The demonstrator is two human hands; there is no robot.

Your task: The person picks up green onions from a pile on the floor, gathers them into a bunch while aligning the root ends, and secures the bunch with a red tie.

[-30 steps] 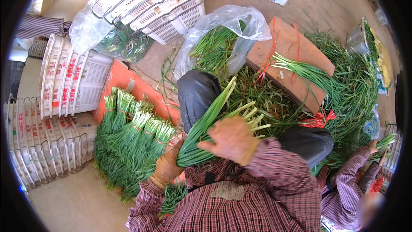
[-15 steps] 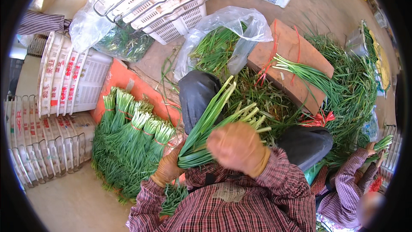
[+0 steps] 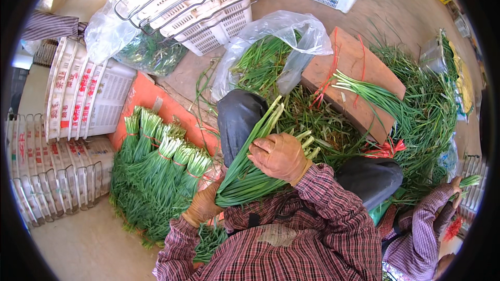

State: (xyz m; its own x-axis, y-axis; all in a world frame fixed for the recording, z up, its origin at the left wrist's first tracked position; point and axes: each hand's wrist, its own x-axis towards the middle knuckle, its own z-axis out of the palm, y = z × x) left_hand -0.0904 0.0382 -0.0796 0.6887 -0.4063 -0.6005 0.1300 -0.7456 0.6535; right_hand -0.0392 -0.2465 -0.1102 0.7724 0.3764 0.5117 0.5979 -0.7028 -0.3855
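Observation:
My left hand [image 3: 203, 205], in a tan glove, is closed around the leafy lower part of a bunch of green chives [image 3: 242, 179] over my lap. The pale stalk ends point up and away to the right. My right hand [image 3: 280, 157], gloved too, lies across the middle of the bunch with its fingers bent onto the stalks; its fingertips are partly hidden. Tied chive bundles [image 3: 169, 151] lie in a row at the left, red bands around their pale ends. A smaller loose bunch [image 3: 359, 87] rests on a brown block [image 3: 333, 54] strung with red ties.
Stacked white crates [image 3: 91, 91] stand at the left, with more [image 3: 219, 21] at the back. A clear plastic bag [image 3: 302, 26] holds loose greens. A heap of chives [image 3: 432, 109] spreads at the right, near red ties [image 3: 385, 148]. Another person's sleeve [image 3: 427, 224] shows lower right.
My right hand, blurred before, has moved slightly left and up and now rests sharply visible on the stalks. My left hand keeps its grip on the bunch.

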